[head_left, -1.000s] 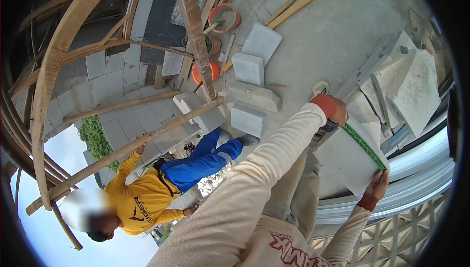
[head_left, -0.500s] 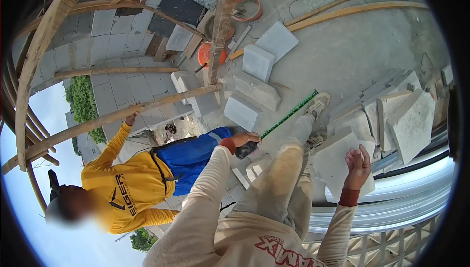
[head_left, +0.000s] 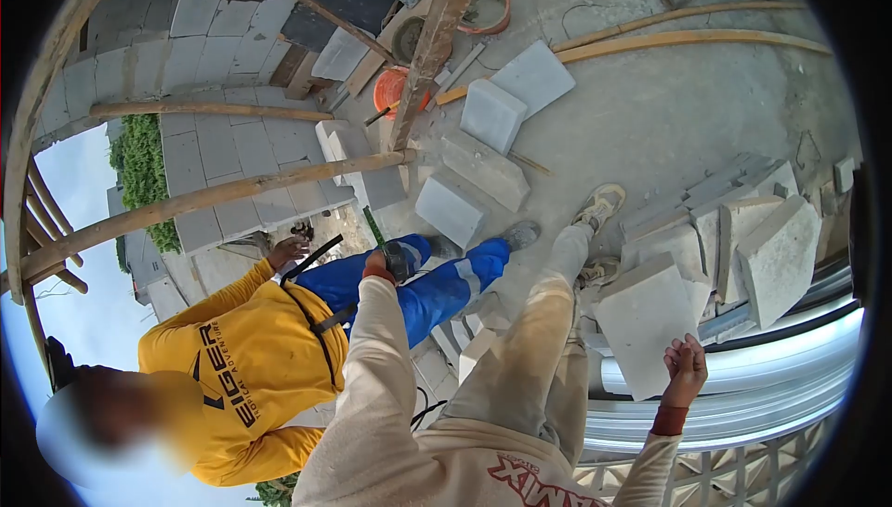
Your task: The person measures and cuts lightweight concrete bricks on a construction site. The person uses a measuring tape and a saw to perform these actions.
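My left hand (head_left: 379,263) is closed around a dark tape measure (head_left: 400,262). Its green blade sticks out a short way toward the wooden pole, and the case overlaps the co-worker's blue trousers in this view. Off to the right, my right hand (head_left: 686,369) hangs with loosely curled fingers and holds nothing. Close beside that hand lies a large pale block slab (head_left: 643,321), leaning by a stack of broken light blocks (head_left: 779,256).
A co-worker in a yellow shirt (head_left: 269,340) stands close on my left, one hand near a wooden pole (head_left: 214,193). Loose blocks (head_left: 451,208) lie ahead on the concrete floor, near an orange bucket (head_left: 390,89) and an upright post (head_left: 429,61). Shiny metal channels (head_left: 743,386) run along my right.
My left hand with the tape measure has swung left, and its blade now points away leftward and looks shorter. The co-worker has turned and let go of the pole. My right hand dropped slightly.
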The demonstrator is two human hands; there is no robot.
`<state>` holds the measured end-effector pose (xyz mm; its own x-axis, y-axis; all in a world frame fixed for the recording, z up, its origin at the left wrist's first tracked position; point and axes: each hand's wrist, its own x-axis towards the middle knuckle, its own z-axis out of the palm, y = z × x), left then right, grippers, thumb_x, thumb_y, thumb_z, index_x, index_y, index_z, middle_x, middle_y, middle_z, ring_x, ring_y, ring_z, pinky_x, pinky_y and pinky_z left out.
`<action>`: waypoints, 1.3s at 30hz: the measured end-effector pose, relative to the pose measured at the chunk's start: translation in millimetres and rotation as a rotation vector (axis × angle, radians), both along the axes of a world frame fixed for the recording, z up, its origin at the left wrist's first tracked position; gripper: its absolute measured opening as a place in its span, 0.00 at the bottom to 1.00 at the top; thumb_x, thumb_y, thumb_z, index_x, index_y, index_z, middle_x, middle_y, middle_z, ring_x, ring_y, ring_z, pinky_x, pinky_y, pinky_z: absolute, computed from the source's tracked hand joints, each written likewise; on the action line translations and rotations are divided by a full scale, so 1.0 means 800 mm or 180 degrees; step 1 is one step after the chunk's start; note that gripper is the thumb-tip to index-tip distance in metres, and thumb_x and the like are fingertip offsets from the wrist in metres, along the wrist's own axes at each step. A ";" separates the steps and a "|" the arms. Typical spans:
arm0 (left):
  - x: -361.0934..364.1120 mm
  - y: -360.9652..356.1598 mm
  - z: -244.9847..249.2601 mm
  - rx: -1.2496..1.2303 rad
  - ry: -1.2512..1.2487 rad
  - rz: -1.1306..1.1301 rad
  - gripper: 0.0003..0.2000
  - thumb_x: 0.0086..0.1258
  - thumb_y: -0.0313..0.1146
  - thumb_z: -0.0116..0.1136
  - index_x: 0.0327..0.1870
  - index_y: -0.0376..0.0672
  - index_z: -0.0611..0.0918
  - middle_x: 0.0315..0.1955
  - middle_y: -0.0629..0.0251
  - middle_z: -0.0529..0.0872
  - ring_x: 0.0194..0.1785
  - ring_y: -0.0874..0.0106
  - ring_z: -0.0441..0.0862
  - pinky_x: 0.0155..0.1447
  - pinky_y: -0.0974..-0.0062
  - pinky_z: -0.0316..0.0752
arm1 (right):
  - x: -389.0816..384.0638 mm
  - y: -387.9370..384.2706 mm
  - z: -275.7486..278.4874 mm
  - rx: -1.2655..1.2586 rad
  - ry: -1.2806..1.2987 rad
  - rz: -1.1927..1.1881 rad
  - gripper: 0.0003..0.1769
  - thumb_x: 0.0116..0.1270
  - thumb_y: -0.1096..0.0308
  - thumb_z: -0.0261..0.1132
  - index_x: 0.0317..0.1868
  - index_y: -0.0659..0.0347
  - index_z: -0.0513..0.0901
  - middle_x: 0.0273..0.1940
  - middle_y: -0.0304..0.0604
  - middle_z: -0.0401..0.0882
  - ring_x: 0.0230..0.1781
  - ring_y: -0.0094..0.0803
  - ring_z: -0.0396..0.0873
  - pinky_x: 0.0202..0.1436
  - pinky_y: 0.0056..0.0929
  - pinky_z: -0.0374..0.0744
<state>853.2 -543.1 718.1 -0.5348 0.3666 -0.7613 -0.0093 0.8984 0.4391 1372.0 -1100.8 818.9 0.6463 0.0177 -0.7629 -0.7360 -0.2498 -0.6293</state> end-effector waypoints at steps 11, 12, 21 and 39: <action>0.112 0.044 0.012 -0.0066 -0.1113 -0.0693 0.15 0.77 0.44 0.46 0.39 0.44 0.80 0.26 0.55 0.82 0.26 0.54 0.81 0.30 0.54 0.77 | -0.033 0.012 0.016 0.0075 0.0151 -0.0078 0.16 0.79 0.64 0.66 0.59 0.64 0.84 0.43 0.44 0.89 0.35 0.26 0.86 0.40 0.23 0.86; 0.161 0.042 0.027 -0.0031 -0.1205 -0.0876 0.15 0.78 0.44 0.46 0.40 0.44 0.80 0.26 0.55 0.83 0.27 0.54 0.81 0.30 0.54 0.78 | -0.040 0.014 0.016 0.0088 0.0165 -0.0117 0.15 0.78 0.64 0.66 0.59 0.64 0.84 0.43 0.45 0.89 0.35 0.26 0.86 0.40 0.23 0.87; 0.540 -0.145 0.124 -0.1288 -0.2877 -0.3543 0.13 0.80 0.43 0.57 0.45 0.42 0.79 0.30 0.58 0.83 0.29 0.65 0.83 0.35 0.69 0.80 | -0.063 0.009 0.056 0.0082 0.0183 -0.0687 0.14 0.79 0.67 0.63 0.59 0.64 0.84 0.42 0.46 0.89 0.34 0.28 0.87 0.37 0.25 0.87; 0.623 -0.383 0.135 -0.2172 -0.2097 -0.8463 0.17 0.75 0.43 0.57 0.43 0.34 0.85 0.34 0.58 0.88 0.40 0.68 0.82 0.50 0.70 0.76 | -0.100 -0.132 0.029 0.0305 -0.0449 -0.3253 0.10 0.76 0.67 0.70 0.53 0.58 0.82 0.39 0.33 0.86 0.36 0.22 0.86 0.37 0.21 0.86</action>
